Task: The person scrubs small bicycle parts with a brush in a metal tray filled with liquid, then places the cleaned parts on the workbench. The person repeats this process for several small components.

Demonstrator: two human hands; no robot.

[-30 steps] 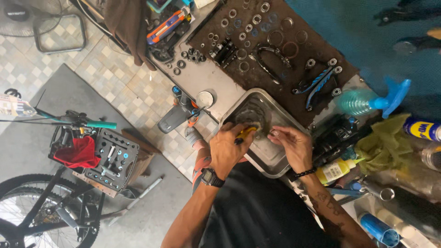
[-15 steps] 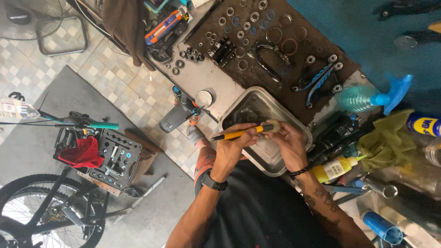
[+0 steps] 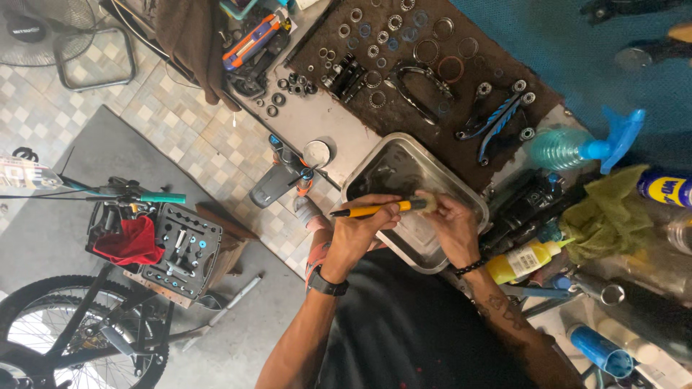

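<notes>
Above the metal tray (image 3: pixel 461 198) on the worktop (image 3: pixel 339 137), the left hand (image 3: pixel 360 230) grips a yellow-handled brush (image 3: pixel 371 210). Its bristles touch a small part pinched in the right hand (image 3: pixel 450 223).

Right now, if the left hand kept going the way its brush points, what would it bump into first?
Probably the right hand: the left hand aims its yellow-handled brush across the metal tray, bristles already at the right fingers.

Bike repair wkshop: bearings (image 3: pixel 375 50), toolbox (image 3: pixel 180 252), wheel (image 3: pixel 65 338).
</notes>
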